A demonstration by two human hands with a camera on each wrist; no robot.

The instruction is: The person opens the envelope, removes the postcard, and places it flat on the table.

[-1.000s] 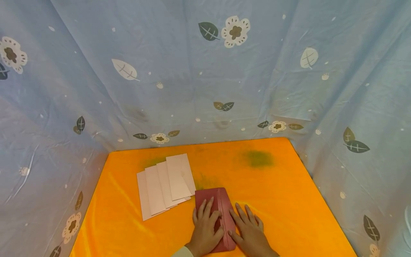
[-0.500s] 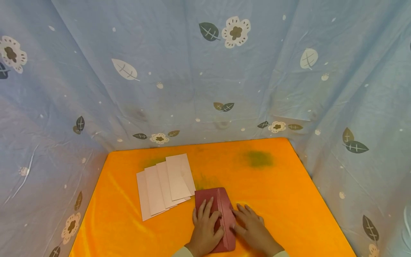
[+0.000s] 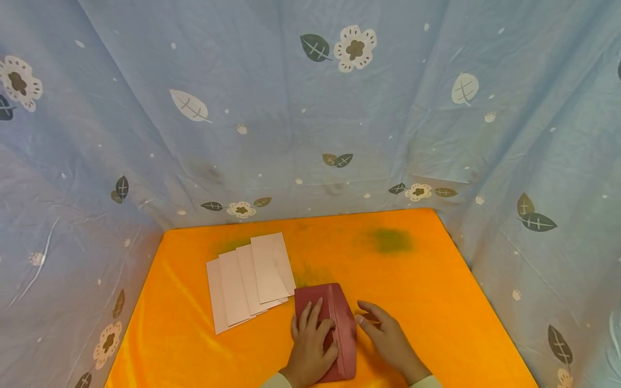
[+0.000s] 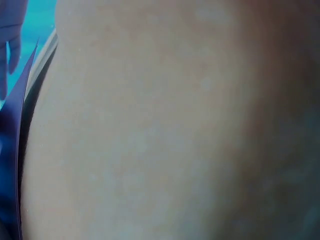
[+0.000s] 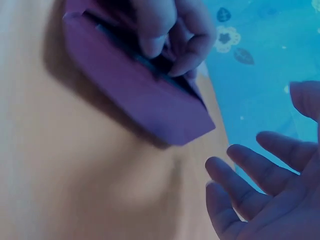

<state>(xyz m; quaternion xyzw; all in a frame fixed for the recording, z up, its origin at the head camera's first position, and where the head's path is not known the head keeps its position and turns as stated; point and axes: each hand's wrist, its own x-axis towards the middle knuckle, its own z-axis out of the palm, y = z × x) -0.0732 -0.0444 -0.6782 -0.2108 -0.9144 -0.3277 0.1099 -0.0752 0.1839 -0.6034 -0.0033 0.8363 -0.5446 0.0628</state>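
Note:
A dark red envelope (image 3: 345, 328) lies upright near the front of the table in the head view, its long flap folded out along the right side. My left hand (image 3: 310, 342) rests on its left part, fingers spread over the paper and thumb near the flap crease. Just right of the flap's edge, my right hand (image 3: 388, 334) is held with fingers loosely bent and nothing in them. From the right wrist, the flap (image 5: 135, 100) stands slightly raised off the surface, with a dark opening behind it. Blurred skin covers most of the left wrist view.
Several pale pinkish envelopes (image 3: 237, 285) lie fanned out and overlapping to the left, the rightmost one reaching the red envelope's top left corner. An orange cloth (image 3: 417, 285) covers the table. Blue patterned curtains (image 3: 271, 124) hang around the back and sides.
My right hand has lifted its fingers off the flap's edge and drawn away to the right, its fingers bending in. My left hand and the red envelope have stayed in place.

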